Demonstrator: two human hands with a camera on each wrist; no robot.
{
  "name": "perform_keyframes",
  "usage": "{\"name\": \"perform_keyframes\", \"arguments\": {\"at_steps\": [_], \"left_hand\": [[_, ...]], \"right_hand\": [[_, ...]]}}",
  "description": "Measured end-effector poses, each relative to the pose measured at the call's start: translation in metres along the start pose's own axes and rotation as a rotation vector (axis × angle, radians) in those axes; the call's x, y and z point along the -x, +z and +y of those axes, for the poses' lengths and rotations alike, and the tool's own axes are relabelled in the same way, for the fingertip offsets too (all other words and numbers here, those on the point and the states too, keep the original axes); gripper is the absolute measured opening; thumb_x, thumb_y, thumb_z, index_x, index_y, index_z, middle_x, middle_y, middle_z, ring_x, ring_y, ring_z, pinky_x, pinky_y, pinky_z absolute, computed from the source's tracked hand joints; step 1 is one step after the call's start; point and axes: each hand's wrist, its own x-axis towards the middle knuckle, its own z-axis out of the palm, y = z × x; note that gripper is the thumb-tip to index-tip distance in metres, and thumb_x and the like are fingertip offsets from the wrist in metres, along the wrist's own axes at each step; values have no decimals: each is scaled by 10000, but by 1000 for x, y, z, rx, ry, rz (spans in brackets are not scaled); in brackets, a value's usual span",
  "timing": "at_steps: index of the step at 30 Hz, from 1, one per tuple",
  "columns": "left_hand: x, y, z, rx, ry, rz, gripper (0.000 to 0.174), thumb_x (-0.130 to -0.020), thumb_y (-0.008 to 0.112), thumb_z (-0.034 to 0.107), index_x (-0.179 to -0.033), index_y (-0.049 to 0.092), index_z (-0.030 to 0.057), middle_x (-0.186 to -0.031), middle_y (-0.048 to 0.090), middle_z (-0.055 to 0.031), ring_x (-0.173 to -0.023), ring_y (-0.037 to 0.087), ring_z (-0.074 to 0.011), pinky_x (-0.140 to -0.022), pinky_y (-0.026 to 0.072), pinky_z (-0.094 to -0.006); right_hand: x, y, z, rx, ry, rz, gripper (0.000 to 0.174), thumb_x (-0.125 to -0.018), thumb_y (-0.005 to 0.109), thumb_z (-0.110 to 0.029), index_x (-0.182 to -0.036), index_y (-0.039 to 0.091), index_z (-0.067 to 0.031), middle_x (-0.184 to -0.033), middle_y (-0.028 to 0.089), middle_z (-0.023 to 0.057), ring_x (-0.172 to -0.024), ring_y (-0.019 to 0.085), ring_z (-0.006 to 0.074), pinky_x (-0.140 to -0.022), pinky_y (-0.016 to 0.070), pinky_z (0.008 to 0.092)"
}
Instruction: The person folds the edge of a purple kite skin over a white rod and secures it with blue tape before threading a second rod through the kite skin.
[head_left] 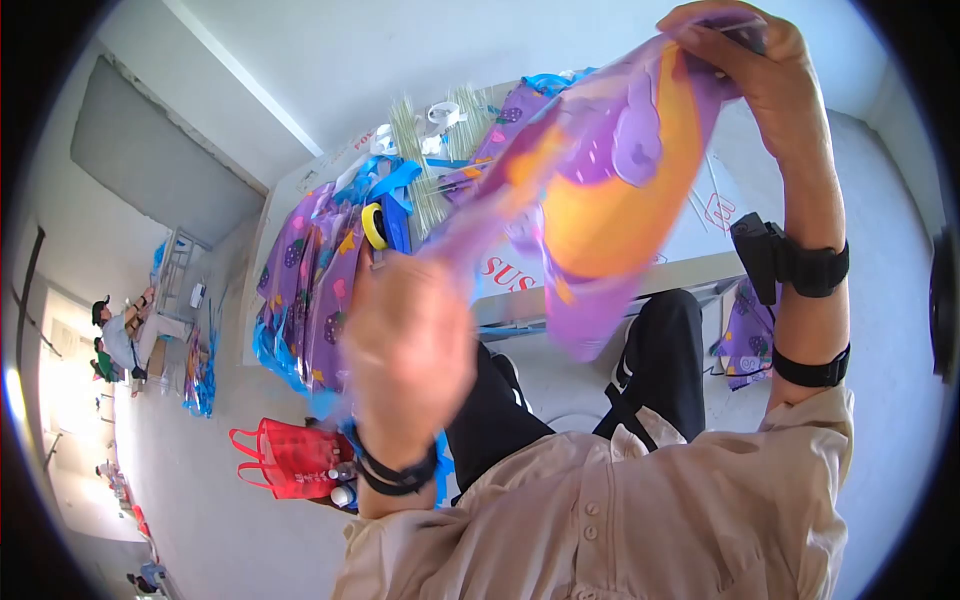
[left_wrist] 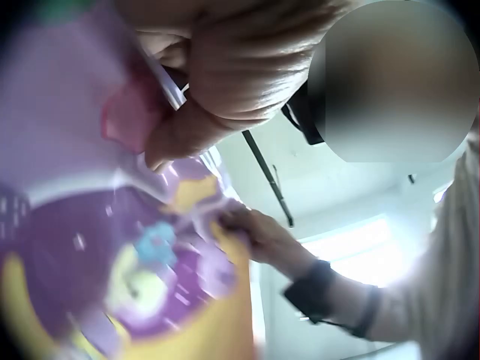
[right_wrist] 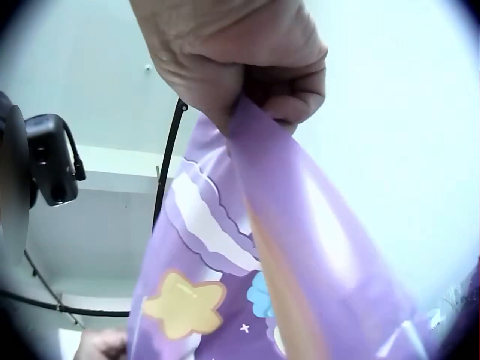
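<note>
A glossy purple plastic sheet [head_left: 620,150] printed with orange and yellow shapes is stretched between both hands, blurred by motion in the head view. My right hand [head_left: 745,60] is raised high and pinches one end; in the right wrist view its fingers curl over the folded edge of the sheet [right_wrist: 300,210]. Lower and to the left, my left hand [head_left: 408,345] is blurred. The left wrist view shows the left thumb [left_wrist: 180,135] pressed on the sheet [left_wrist: 75,127], pinching its edge, with the other fingers partly hidden behind it.
A white-topped table [head_left: 500,275] carries a pile of purple printed pieces [head_left: 310,290], a yellow tape roll [head_left: 374,226], bundles of thin sticks [head_left: 415,160] and a white roll [head_left: 443,113]. On the floor at left sits a red bag [head_left: 295,458]. People [head_left: 130,330] work farther off.
</note>
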Motion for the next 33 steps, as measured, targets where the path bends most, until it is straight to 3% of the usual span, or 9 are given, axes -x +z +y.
{"name": "perform_keyframes", "arguments": {"at_steps": [3, 5, 7, 10, 12, 18, 20, 25, 33], "left_hand": [[22, 39, 31, 505, 53, -290, 250, -780, 616, -8, -1020, 545, -15, -846, 554, -182, -726, 559, -380, -652, 460, -445], [23, 47, 30, 545, 64, -400, 240, -766, 581, -41, -1004, 558, -16, -871, 556, -166, -745, 560, -372, -679, 472, -447], [17, 42, 7, 506, 333, -712, 222, -774, 564, -44, -994, 583, -21, -882, 586, -160, -763, 581, -362, -690, 488, -435], [-16, 15, -3, 649, -93, 27, 137, -892, 548, 29, -954, 649, -40, -927, 677, -118, -877, 639, -190, -764, 500, -303], [-53, 5, -18, 518, 14, 153, 133, -891, 568, 30, -976, 662, -11, -891, 660, -119, -739, 633, -205, -639, 498, -300], [-88, 24, -20, 763, 240, -278, 129, -845, 661, 52, -953, 685, -14, -822, 630, -64, -703, 597, -120, -626, 482, -227], [-85, 31, -15, 741, 256, -214, 136, -816, 682, 34, -944, 686, -12, -790, 618, -57, -671, 590, -113, -588, 469, -217], [-84, 33, -11, 568, 385, -104, 145, -779, 699, 0, -923, 686, -3, -729, 592, -52, -635, 576, -105, -543, 440, -209], [-96, 20, -11, 667, 259, -299, 89, -806, 652, -52, -893, 642, -39, -773, 601, -35, -627, 551, -103, -591, 443, -215]], "right_hand": [[8, 6, 21, -99, -284, 326, 193, -793, 575, 8, -948, 689, 13, -893, 688, 82, -799, 650, 143, -716, 498, 226], [19, 4, 17, -142, -365, 223, 213, -766, 552, 13, -939, 674, 36, -951, 673, 131, -845, 642, 198, -751, 492, 272], [34, -5, 19, -53, -450, 58, 272, -780, 574, -138, -947, 671, 53, -947, 670, 172, -857, 652, 245, -762, 509, 295], [57, -15, 11, 137, -523, -84, 400, -860, 551, -332, -945, 672, 40, -916, 665, 182, -834, 652, 266, -739, 510, 328], [67, -16, -1, 90, -538, -131, 423, -880, 550, -378, -933, 671, 24, -893, 660, 172, -786, 637, 250, -701, 498, 328], [93, -13, -7, 59, -547, -18, 370, -872, 591, -439, -874, 659, -75, -738, 584, 100, -596, 460, 172, -545, 342, 313], [98, -12, 1, 36, -530, 49, 278, -853, 624, -391, -866, 654, -115, -676, 538, 59, -571, 381, 155, -521, 265, 314], [103, -2, 30, -195, -518, 125, 429, -850, 629, -468, -883, 641, -41, -745, 584, 119, -604, 472, 188, -560, 354, 333], [108, 30, 61, -415, -441, 183, 363, -854, 623, -374, -980, 612, -33, -838, 606, 116, -712, 524, 189, -650, 429, 341]]}}
